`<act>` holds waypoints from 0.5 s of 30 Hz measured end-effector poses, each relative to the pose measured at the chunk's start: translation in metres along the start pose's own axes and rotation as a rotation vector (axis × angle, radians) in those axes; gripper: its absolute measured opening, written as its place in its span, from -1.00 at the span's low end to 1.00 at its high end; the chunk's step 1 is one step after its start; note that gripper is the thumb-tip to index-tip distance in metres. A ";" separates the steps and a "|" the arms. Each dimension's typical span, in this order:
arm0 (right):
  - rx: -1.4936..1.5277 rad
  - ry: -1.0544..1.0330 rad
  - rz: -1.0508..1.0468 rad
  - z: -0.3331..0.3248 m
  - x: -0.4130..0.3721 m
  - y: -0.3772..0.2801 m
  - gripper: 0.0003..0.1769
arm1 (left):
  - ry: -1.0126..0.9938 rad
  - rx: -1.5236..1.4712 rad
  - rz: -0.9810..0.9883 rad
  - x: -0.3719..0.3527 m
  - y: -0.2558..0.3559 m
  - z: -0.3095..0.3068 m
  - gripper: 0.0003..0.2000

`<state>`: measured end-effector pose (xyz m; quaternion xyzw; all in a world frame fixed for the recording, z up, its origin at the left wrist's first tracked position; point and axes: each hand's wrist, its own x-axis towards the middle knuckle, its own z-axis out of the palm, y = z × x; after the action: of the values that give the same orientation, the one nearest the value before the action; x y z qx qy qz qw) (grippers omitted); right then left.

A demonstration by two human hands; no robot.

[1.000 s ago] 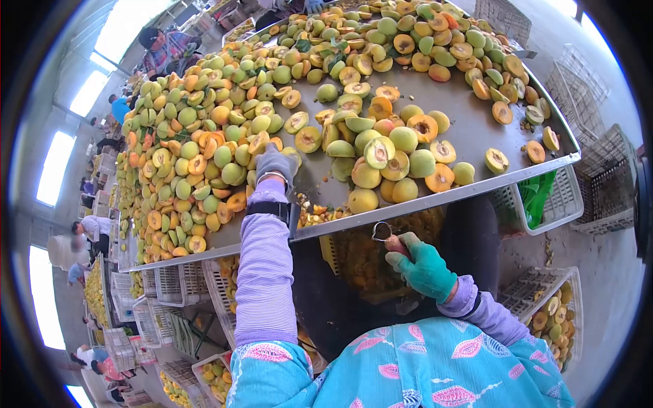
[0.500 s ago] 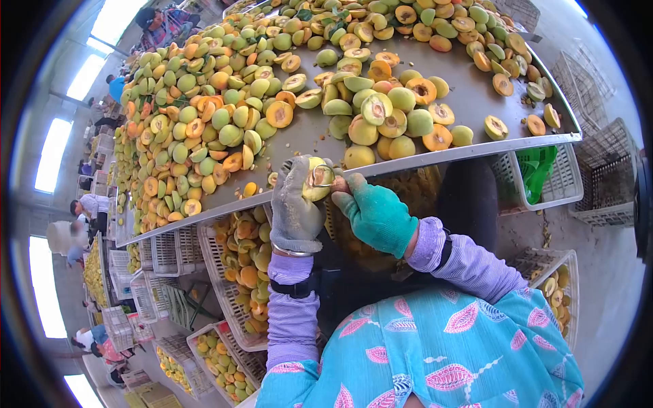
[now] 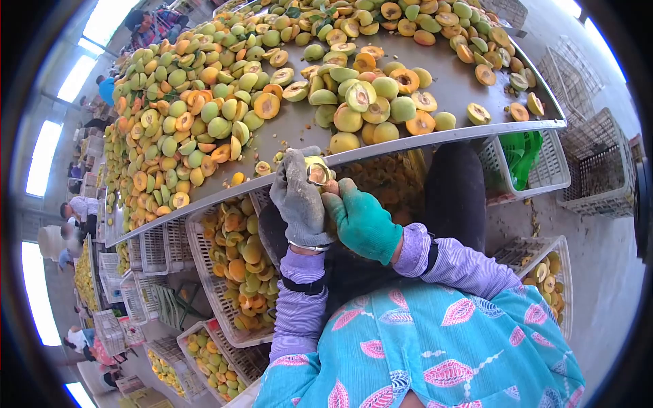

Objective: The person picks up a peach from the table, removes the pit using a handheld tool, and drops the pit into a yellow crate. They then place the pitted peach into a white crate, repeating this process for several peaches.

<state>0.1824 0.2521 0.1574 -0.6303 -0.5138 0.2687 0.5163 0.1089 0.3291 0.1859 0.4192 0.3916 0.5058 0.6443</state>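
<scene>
i have my left grip, in a grey glove, closed around a cut fruit, its opened face turned up, near the tabletop's rim. my right grip, in a green glove, is clenched on a brown handle, its end against the fruit; the fingers hide most of it, and i cannot make out the tool's far end. the two gloves meet, thumbs close together.

taking the gloves as the middle of my dial, a big heap of green and orange fruit covers the tabletop toward ten and eleven o'clock. a smaller pile sits at one o'clock, many pieces in it halved, some with dark hollows. loose halves lie at two o'clock near the rim.

at seven to eight o'clock, below the tabletop, i see a crate full of fruit. at two to three o'clock a pale crate holds something green, and at four o'clock another crate carries fruit. a person is at eleven o'clock, beyond the heap.
</scene>
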 end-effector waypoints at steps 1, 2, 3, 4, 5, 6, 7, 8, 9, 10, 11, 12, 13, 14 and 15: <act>0.000 0.000 0.003 0.001 -0.001 0.000 -0.68 | -0.019 0.051 0.014 0.002 0.000 -0.001 -0.65; 0.034 -0.005 0.025 0.001 -0.002 0.001 -0.67 | -0.038 0.102 0.029 0.004 0.000 -0.002 -0.65; 0.068 -0.010 0.047 0.002 -0.003 0.001 -0.67 | -0.038 0.101 0.027 0.007 0.000 -0.005 -0.65; 0.067 -0.011 0.047 0.001 -0.002 0.003 -0.67 | -0.091 0.184 0.051 0.011 0.001 -0.008 -0.65; 0.085 -0.047 0.041 -0.001 0.001 0.006 -0.67 | -0.145 0.267 0.076 0.014 0.002 -0.010 -0.66; 0.103 -0.082 0.035 -0.001 0.001 0.009 -0.67 | -0.144 0.268 0.075 0.014 0.003 -0.010 -0.66; 0.104 -0.082 0.036 0.004 0.000 0.012 -0.67 | -0.148 0.270 0.039 0.014 0.006 -0.009 -0.65; 0.161 0.002 -0.033 0.012 -0.002 0.014 -0.65 | -0.154 0.272 0.001 0.013 0.007 -0.009 -0.65; 0.215 0.085 -0.104 0.012 -0.001 0.007 -0.63 | -0.154 0.271 -0.001 0.013 0.005 -0.007 -0.65; 0.215 0.084 -0.104 0.007 0.000 0.001 -0.63 | -0.132 0.246 0.025 0.011 0.002 -0.004 -0.64; 0.542 -0.118 0.199 -0.002 -0.001 -0.005 -0.60 | -0.108 0.222 0.052 0.010 0.001 -0.003 -0.63; 0.863 -0.329 0.508 -0.013 0.000 -0.017 -0.57 | -0.101 0.225 0.055 0.009 0.001 -0.004 -0.63; 1.013 -0.421 0.615 -0.024 0.004 -0.023 -0.53 | -0.152 0.143 -0.007 0.009 0.002 -0.005 -0.61; 1.014 -0.428 0.614 -0.022 0.006 -0.020 -0.53 | -0.203 0.057 -0.070 0.010 0.003 -0.005 -0.60; 1.119 -0.421 0.622 -0.020 0.005 -0.016 -0.53 | -0.191 0.052 -0.062 0.011 0.004 -0.002 -0.59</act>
<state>0.1951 0.2488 0.1801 -0.3205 -0.1814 0.7476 0.5528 0.1076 0.3411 0.1875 0.4700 0.3541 0.4331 0.6828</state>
